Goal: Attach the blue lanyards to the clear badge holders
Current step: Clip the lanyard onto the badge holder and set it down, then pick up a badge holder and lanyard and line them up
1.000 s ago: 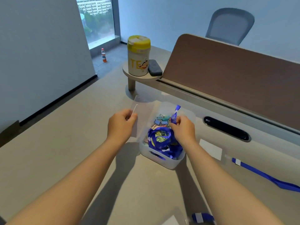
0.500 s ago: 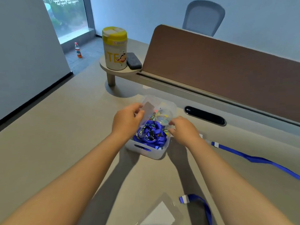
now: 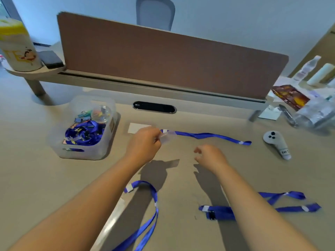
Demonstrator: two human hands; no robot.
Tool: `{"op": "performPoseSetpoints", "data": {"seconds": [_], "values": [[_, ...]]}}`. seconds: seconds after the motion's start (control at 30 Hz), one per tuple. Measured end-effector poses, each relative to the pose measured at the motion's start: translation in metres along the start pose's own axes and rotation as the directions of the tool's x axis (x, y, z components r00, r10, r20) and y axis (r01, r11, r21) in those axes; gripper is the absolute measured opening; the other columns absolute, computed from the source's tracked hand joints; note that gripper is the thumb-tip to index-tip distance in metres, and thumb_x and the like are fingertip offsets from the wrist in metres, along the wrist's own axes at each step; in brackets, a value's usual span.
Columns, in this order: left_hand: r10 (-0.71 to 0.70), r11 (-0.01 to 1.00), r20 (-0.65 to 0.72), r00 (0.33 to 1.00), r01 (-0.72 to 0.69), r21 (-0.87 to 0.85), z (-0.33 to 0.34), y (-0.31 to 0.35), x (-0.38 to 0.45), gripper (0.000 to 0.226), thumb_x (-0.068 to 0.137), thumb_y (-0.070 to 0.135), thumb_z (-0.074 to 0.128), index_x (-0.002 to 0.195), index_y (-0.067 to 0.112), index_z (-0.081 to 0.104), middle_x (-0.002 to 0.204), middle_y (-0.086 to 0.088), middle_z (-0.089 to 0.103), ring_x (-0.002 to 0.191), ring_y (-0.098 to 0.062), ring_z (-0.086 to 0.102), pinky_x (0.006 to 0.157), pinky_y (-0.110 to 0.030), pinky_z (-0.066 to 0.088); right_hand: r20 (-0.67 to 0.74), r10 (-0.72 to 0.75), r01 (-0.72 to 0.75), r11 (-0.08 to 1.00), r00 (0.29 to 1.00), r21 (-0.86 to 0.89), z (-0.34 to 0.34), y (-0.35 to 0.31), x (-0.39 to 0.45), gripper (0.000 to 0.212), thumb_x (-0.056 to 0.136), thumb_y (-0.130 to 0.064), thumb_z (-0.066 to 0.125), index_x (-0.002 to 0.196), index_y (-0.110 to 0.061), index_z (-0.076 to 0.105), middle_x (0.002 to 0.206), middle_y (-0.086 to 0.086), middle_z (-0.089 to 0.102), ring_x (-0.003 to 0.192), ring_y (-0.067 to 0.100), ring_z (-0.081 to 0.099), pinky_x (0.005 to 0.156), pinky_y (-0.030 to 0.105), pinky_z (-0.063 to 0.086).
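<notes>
Pinching a clear badge holder (image 3: pixel 167 136) mid-frame, left hand (image 3: pixel 143 144) looks ready; right hand (image 3: pixel 210 156), loosely open and empty, probably needs the lanyard (image 3: pixel 204 135) just above.

- Brown divider panel (image 3: pixel 172 60) upright along the far edge of the desk (image 3: pixel 45 178).
- Grey office chair (image 3: pixel 155 13) behind the panel, only its back showing.
- Yellow-lidded canister (image 3: pixel 17 46) on a small raised shelf (image 3: pixel 34 72) at far left, dark flat case (image 3: pixel 51 59) just beside it.
- Black oval cable slot (image 3: pixel 154 107) set in the desk below the panel.
- Grey handheld controller (image 3: pixel 276 144) lying at right, 3 dark buttons on its head.
- Red-brown packet (image 3: pixel 290 96), clear plastic bags (image 3: pixel 315 113) and 2 bottles (image 3: pixel 308 68) cluttered at far right, blurred.
</notes>
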State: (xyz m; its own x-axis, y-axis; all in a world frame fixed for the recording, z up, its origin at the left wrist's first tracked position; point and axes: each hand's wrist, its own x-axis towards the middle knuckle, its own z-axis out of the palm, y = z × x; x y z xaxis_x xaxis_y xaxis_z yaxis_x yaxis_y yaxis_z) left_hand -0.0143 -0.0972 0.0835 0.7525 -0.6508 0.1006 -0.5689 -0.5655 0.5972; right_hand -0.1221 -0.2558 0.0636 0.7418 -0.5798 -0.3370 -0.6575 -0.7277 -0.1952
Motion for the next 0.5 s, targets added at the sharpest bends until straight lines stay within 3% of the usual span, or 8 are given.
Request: {"op": "performPoseSetpoints", "data": {"seconds": [0.23,0.37,0.43,0.5], "values": [[-0.049,0.998,0.065,0.997,0.046,0.049,0.071,0.038,-0.03,0.019,0.087,0.01,0.048,0.095,0.001,0.062,0.097,-0.015,0.064,0.085,-0.026,0.052,0.068,-0.034,0.037,0.253,-0.022,-0.004,0.995,0.967,0.102,0.036,0.078,-0.03,0.028,0.084,-0.022,0.061,0.11,-0.009,0.06,0.115,0.008,0.062,0.106,0.025,0.058,0.092,0.035,0.046],[-0.099,0.991,0.084,0.991,0.091,0.1,0.084,0.04,-0.042,0.023,0.087,0.009,0.045,0.101,0.003,0.062,0.102,-0.014,0.064,0.085,-0.023,0.049,0.068,-0.031,0.036,0.326,-0.065,-0.01,0.975,0.943,0.223,0.062,0.081,-0.031,0.025,0.077,-0.029,0.067,0.074,-0.008,0.054,0.083,0.013,0.057,0.077,0.025,0.054,0.072,0.033,0.042],[-0.131,0.985,0.092,0.987,0.119,0.121,0.086,0.038,-0.046,0.024,0.087,0.007,0.044,0.103,0.003,0.061,0.104,-0.015,0.063,0.092,-0.028,0.053,0.073,-0.036,0.041,0.376,-0.099,0.021,0.978,0.921,0.205,0.072,0.076,-0.03,0.031,0.075,-0.036,0.068,0.067,-0.015,0.047,0.078,0.009,0.05,0.073,0.02,0.046,0.069,0.031,0.036],[-0.154,0.98,0.095,0.984,0.14,0.14,0.087,0.035,-0.049,0.025,0.087,0.007,0.044,0.105,0.003,0.061,0.105,-0.016,0.063,0.092,-0.027,0.052,0.072,-0.035,0.039,0.393,-0.116,0.074,0.99,0.912,0.121,0.079,0.07,-0.03,0.031,0.072,-0.038,0.068,0.067,-0.014,0.049,0.077,0.006,0.054,0.075,0.022,0.05,0.07,0.03,0.037]]}}
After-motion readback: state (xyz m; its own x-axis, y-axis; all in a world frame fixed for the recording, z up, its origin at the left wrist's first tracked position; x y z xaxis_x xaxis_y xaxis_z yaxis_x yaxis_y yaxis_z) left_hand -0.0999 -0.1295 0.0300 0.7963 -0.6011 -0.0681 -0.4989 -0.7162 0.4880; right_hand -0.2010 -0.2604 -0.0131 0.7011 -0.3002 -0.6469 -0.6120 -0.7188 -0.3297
